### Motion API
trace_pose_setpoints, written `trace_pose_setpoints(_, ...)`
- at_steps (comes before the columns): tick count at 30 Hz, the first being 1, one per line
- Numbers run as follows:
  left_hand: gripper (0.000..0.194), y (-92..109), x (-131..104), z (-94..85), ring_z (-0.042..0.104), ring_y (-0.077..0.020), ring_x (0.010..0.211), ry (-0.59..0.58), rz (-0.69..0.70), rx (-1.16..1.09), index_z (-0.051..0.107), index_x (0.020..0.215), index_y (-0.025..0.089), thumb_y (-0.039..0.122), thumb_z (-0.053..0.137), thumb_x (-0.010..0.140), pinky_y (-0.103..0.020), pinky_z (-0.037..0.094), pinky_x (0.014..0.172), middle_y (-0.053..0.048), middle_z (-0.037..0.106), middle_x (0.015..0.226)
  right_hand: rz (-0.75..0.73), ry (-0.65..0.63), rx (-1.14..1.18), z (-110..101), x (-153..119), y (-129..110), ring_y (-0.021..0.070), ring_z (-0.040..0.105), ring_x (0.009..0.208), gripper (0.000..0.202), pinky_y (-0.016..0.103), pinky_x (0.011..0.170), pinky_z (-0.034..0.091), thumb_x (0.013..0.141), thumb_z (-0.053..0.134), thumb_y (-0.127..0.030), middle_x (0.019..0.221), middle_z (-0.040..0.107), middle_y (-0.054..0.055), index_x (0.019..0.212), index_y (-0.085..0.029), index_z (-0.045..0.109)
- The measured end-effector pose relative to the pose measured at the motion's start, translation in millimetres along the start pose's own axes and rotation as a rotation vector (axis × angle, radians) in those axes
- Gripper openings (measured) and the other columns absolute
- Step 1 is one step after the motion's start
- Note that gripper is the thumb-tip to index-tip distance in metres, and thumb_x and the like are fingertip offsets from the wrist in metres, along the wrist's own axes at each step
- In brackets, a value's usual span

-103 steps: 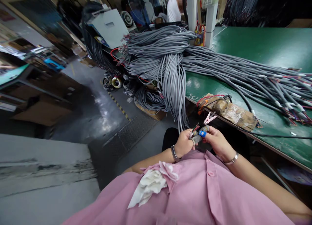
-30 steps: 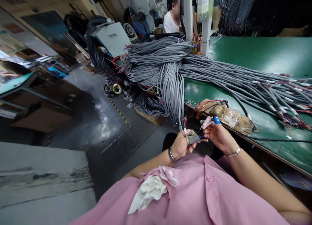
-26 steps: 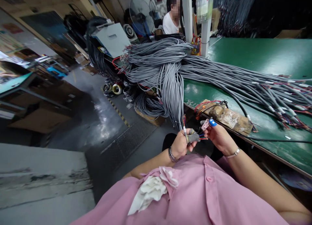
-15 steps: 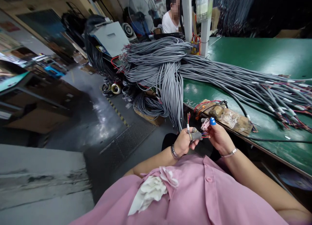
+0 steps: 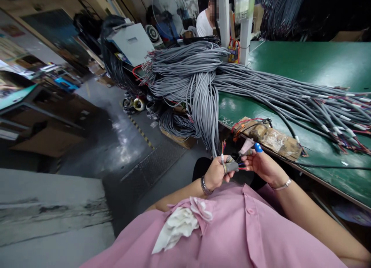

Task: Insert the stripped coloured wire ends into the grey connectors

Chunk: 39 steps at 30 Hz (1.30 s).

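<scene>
My left hand [image 5: 216,173] is closed around a grey cable [image 5: 231,167], its thumb wrapped in grey tape. One cable end with a white band and coloured wires [image 5: 223,147] points up above that hand. More coloured wires [image 5: 241,166] stick out of the cable toward my right hand [image 5: 265,165]. Blue covers one fingertip of the right hand, whose fingers are bent close to these wires; whether they pinch a wire is too small to tell. A pale pink piece [image 5: 246,146] shows just beyond its fingers, partly blurred.
A large heap of grey cables [image 5: 185,72] lies across the green table [image 5: 295,59] and hangs over its edge. A taped wooden block [image 5: 274,140] with wires sits at the near edge. A person [image 5: 205,23] is behind white posts.
My right hand has moved slightly right and down, and its fingers have spread a little from the pink piece. My left hand stays nearly in place, still around the cable.
</scene>
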<state>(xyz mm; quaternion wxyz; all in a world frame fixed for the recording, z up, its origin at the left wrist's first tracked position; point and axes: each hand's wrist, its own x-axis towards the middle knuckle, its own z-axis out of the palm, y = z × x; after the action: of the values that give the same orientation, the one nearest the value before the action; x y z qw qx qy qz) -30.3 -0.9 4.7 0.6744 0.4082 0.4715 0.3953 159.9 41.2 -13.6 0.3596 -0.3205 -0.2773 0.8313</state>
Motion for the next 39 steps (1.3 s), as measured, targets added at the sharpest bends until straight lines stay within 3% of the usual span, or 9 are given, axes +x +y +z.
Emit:
trace_pose_setpoints(4,0.03,-3,-5,-2.6,0.042,-0.0055,0.031,0.0,0.019,0.066,0.055,0.063,0.013,0.04,0.068,0.071,-0.018,0.025,0.032,0.002,0.055,0.049,0.044,-0.101,-0.246,-1,-9,-1,0.0144,0.057,0.069,0.041,0.026,0.061,0.047,0.078,0.061,-0.056,0.08,0.064,0.006,0.083,-0.016,0.065)
trace_pose_setpoints(9,0.034,-6,-5,-1.3,0.044,-0.0054,0.033,-0.031,0.041,0.147,0.054,0.061,0.014,0.043,0.066,0.073,-0.018,0.03,0.035,0.002,0.055,0.05,-0.043,-0.065,-0.448,7,-7,-4,0.009,0.049,0.058,0.026,0.023,0.058,0.041,0.073,0.074,-0.038,0.066,0.059,-0.001,0.075,-0.015,0.064)
trace_pose_setpoints(15,0.031,-11,-4,-2.5,0.051,-0.0075,0.037,-0.097,0.013,0.271,0.053,0.061,0.013,0.039,0.069,0.07,-0.018,0.035,0.038,0.0,0.058,0.052,-0.115,-0.041,-0.581,25,-2,-1,0.0099,0.051,0.056,0.03,0.025,0.057,0.041,0.07,0.074,-0.042,0.065,0.062,0.0,0.072,-0.014,0.064)
trace_pose_setpoints(19,0.03,-11,-3,-3.2,0.052,-0.0085,0.037,-0.153,-0.016,0.318,0.053,0.06,0.013,0.037,0.068,0.071,-0.018,0.035,0.037,0.0,0.057,0.051,-0.112,-0.079,-0.563,29,-3,5,0.0122,0.057,0.058,0.033,0.026,0.058,0.044,0.072,0.072,-0.045,0.068,0.065,0.002,0.078,-0.014,0.064)
trace_pose_setpoints(22,0.031,-10,-3,-3.0,0.051,-0.0076,0.037,-0.104,-0.005,0.251,0.054,0.063,0.013,0.041,0.064,0.075,-0.017,0.032,0.036,0.0,0.058,0.053,-0.139,-0.029,-0.459,19,-5,6,0.0124,0.059,0.063,0.032,0.027,0.063,0.047,0.075,0.069,-0.046,0.075,0.066,0.003,0.082,-0.015,0.065)
trace_pose_setpoints(27,0.034,-13,-2,-1.1,0.052,-0.0072,0.038,-0.01,0.037,0.16,0.055,0.066,0.013,0.045,0.061,0.077,-0.017,0.03,0.037,0.0,0.058,0.054,-0.041,0.003,-0.366,5,-12,7,0.0127,0.057,0.066,0.027,0.026,0.061,0.048,0.075,0.071,-0.043,0.079,0.064,0.004,0.085,-0.018,0.066)
trace_pose_setpoints(32,0.035,-14,-1,0.6,0.053,-0.0075,0.039,-0.044,0.041,0.17,0.055,0.066,0.013,0.046,0.063,0.076,-0.017,0.031,0.038,-0.001,0.059,0.055,-0.227,0.081,-0.476,17,-11,16,0.0107,0.049,0.059,0.023,0.024,0.055,0.04,0.072,0.074,-0.037,0.066,0.059,-0.001,0.075,-0.017,0.064)
trace_pose_setpoints(39,0.039,-11,-4,-1.5,0.052,-0.0081,0.039,-0.002,0.054,0.171,0.056,0.062,0.012,0.048,0.065,0.074,-0.018,0.032,0.039,-0.001,0.057,0.052,-0.283,0.16,-0.516,23,-4,26,0.0109,0.046,0.058,0.025,0.026,0.054,0.036,0.074,0.071,-0.041,0.066,0.059,-0.001,0.076,-0.018,0.063)
